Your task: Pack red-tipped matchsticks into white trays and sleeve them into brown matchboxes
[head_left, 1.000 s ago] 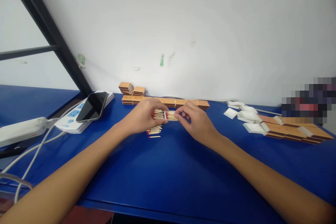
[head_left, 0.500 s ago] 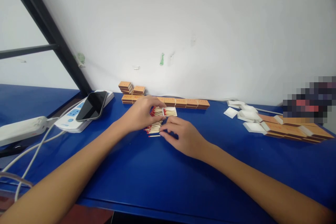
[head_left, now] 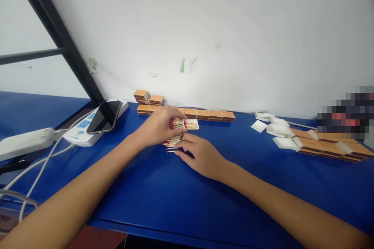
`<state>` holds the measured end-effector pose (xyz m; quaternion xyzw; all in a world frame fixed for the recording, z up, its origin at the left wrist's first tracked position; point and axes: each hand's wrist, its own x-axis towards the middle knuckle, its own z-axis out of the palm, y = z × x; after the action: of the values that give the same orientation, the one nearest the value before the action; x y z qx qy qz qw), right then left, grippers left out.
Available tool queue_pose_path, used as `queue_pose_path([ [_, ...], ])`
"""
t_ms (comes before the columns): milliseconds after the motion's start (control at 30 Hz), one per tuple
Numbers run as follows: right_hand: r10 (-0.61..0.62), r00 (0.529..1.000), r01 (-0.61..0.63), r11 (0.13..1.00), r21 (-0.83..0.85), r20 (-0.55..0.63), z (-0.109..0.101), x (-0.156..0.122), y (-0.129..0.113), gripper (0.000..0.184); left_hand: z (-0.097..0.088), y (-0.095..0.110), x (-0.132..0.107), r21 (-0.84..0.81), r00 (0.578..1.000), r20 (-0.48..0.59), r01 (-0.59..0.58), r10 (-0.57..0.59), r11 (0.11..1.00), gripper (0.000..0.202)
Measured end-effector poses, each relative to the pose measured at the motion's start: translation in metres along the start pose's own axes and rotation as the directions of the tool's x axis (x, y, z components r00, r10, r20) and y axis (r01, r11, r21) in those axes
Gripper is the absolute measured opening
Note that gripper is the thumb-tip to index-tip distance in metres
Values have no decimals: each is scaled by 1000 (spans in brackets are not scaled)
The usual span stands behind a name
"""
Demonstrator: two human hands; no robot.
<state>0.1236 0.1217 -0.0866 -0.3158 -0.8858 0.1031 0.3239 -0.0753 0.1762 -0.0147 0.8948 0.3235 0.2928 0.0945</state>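
Observation:
My left hand (head_left: pixel 159 124) arches over a heap of red-headed matches, its thumb and fingers closed around the left end of a white matchbox tray (head_left: pixel 196 126). Matches (head_left: pixel 190 125) lie inside the tray, and more matches (head_left: pixel 176 123) show between my left thumb and forefinger. Below them is a loose pile of matches (head_left: pixel 174 141) on the blue table. My right hand (head_left: pixel 201 155) is at the lower right of this pile, thumb and forefinger slightly apart beside the ends of the lowest matches. Its other fingers are bent and partly hidden.
Orange matchboxes (head_left: pixel 209 114) form a row by the wall, with small stacks (head_left: pixel 141 95) at its left. White empty trays (head_left: pixel 279 129) and more matchboxes (head_left: pixel 314 144) lie on the right. A phone (head_left: pixel 104 116) rests on a power strip (head_left: pixel 78 135) at left, among white cables (head_left: pixel 43 167).
My right hand has shifted slightly left and down along the loose matches, and its thumb and forefinger reach further over their ends. My left hand stays at the tray. The view has shifted slightly.

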Motion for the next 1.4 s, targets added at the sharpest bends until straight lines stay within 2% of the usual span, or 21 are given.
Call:
queue_pose_path([
  [167,91,994,-94,995,39,66,-2,2,-3,9,1,0,0,4,1000,2,-4,4,1000,21],
  [333,86,989,-86,996,-3,117,-15,0,-8,10,1,-4,-1,20,1000,17,6,-6,1000,23],
  [400,94,994,-92,995,-33,60,-25,-1,-5,10,1,-5,-1,30,1000,17,2,-3,1000,23],
  [467,120,991,-124,990,-65,-55,-35,-1,2,11,2,-4,-1,31,1000,19,-6,5,999,24],
  [533,151,972,-168,982,-83,-178,-43,1,12,11,3,-2,-1,14,1000,23,-17,17,1000,25],
  [600,167,955,-197,975,-100,-247,-47,3,20,10,4,2,-1,-19,999,38,-19,20,1000,26],
  [767,162,959,-198,970,-143,-234,-46,4,27,8,5,8,-1,-67,998,64,-16,20,998,27],
  [1000,103,947,-154,977,-149,-303,-47,4,14,10,4,1,0,-29,999,51,-11,12,1000,30],
  [1067,84,958,-120,986,-118,-273,-44,3,9,11,3,0,0,-20,999,43,-15,16,1000,29],
  [1233,10,997,-16,997,-79,-81,-21,1,-1,9,3,-3,0,10,1000,14,-8,8,1000,22],
  [1400,11,1000,-11,997,-79,-6,-5,0,1,9,3,-5,-1,28,1000,20,-1,1,1000,25],
])
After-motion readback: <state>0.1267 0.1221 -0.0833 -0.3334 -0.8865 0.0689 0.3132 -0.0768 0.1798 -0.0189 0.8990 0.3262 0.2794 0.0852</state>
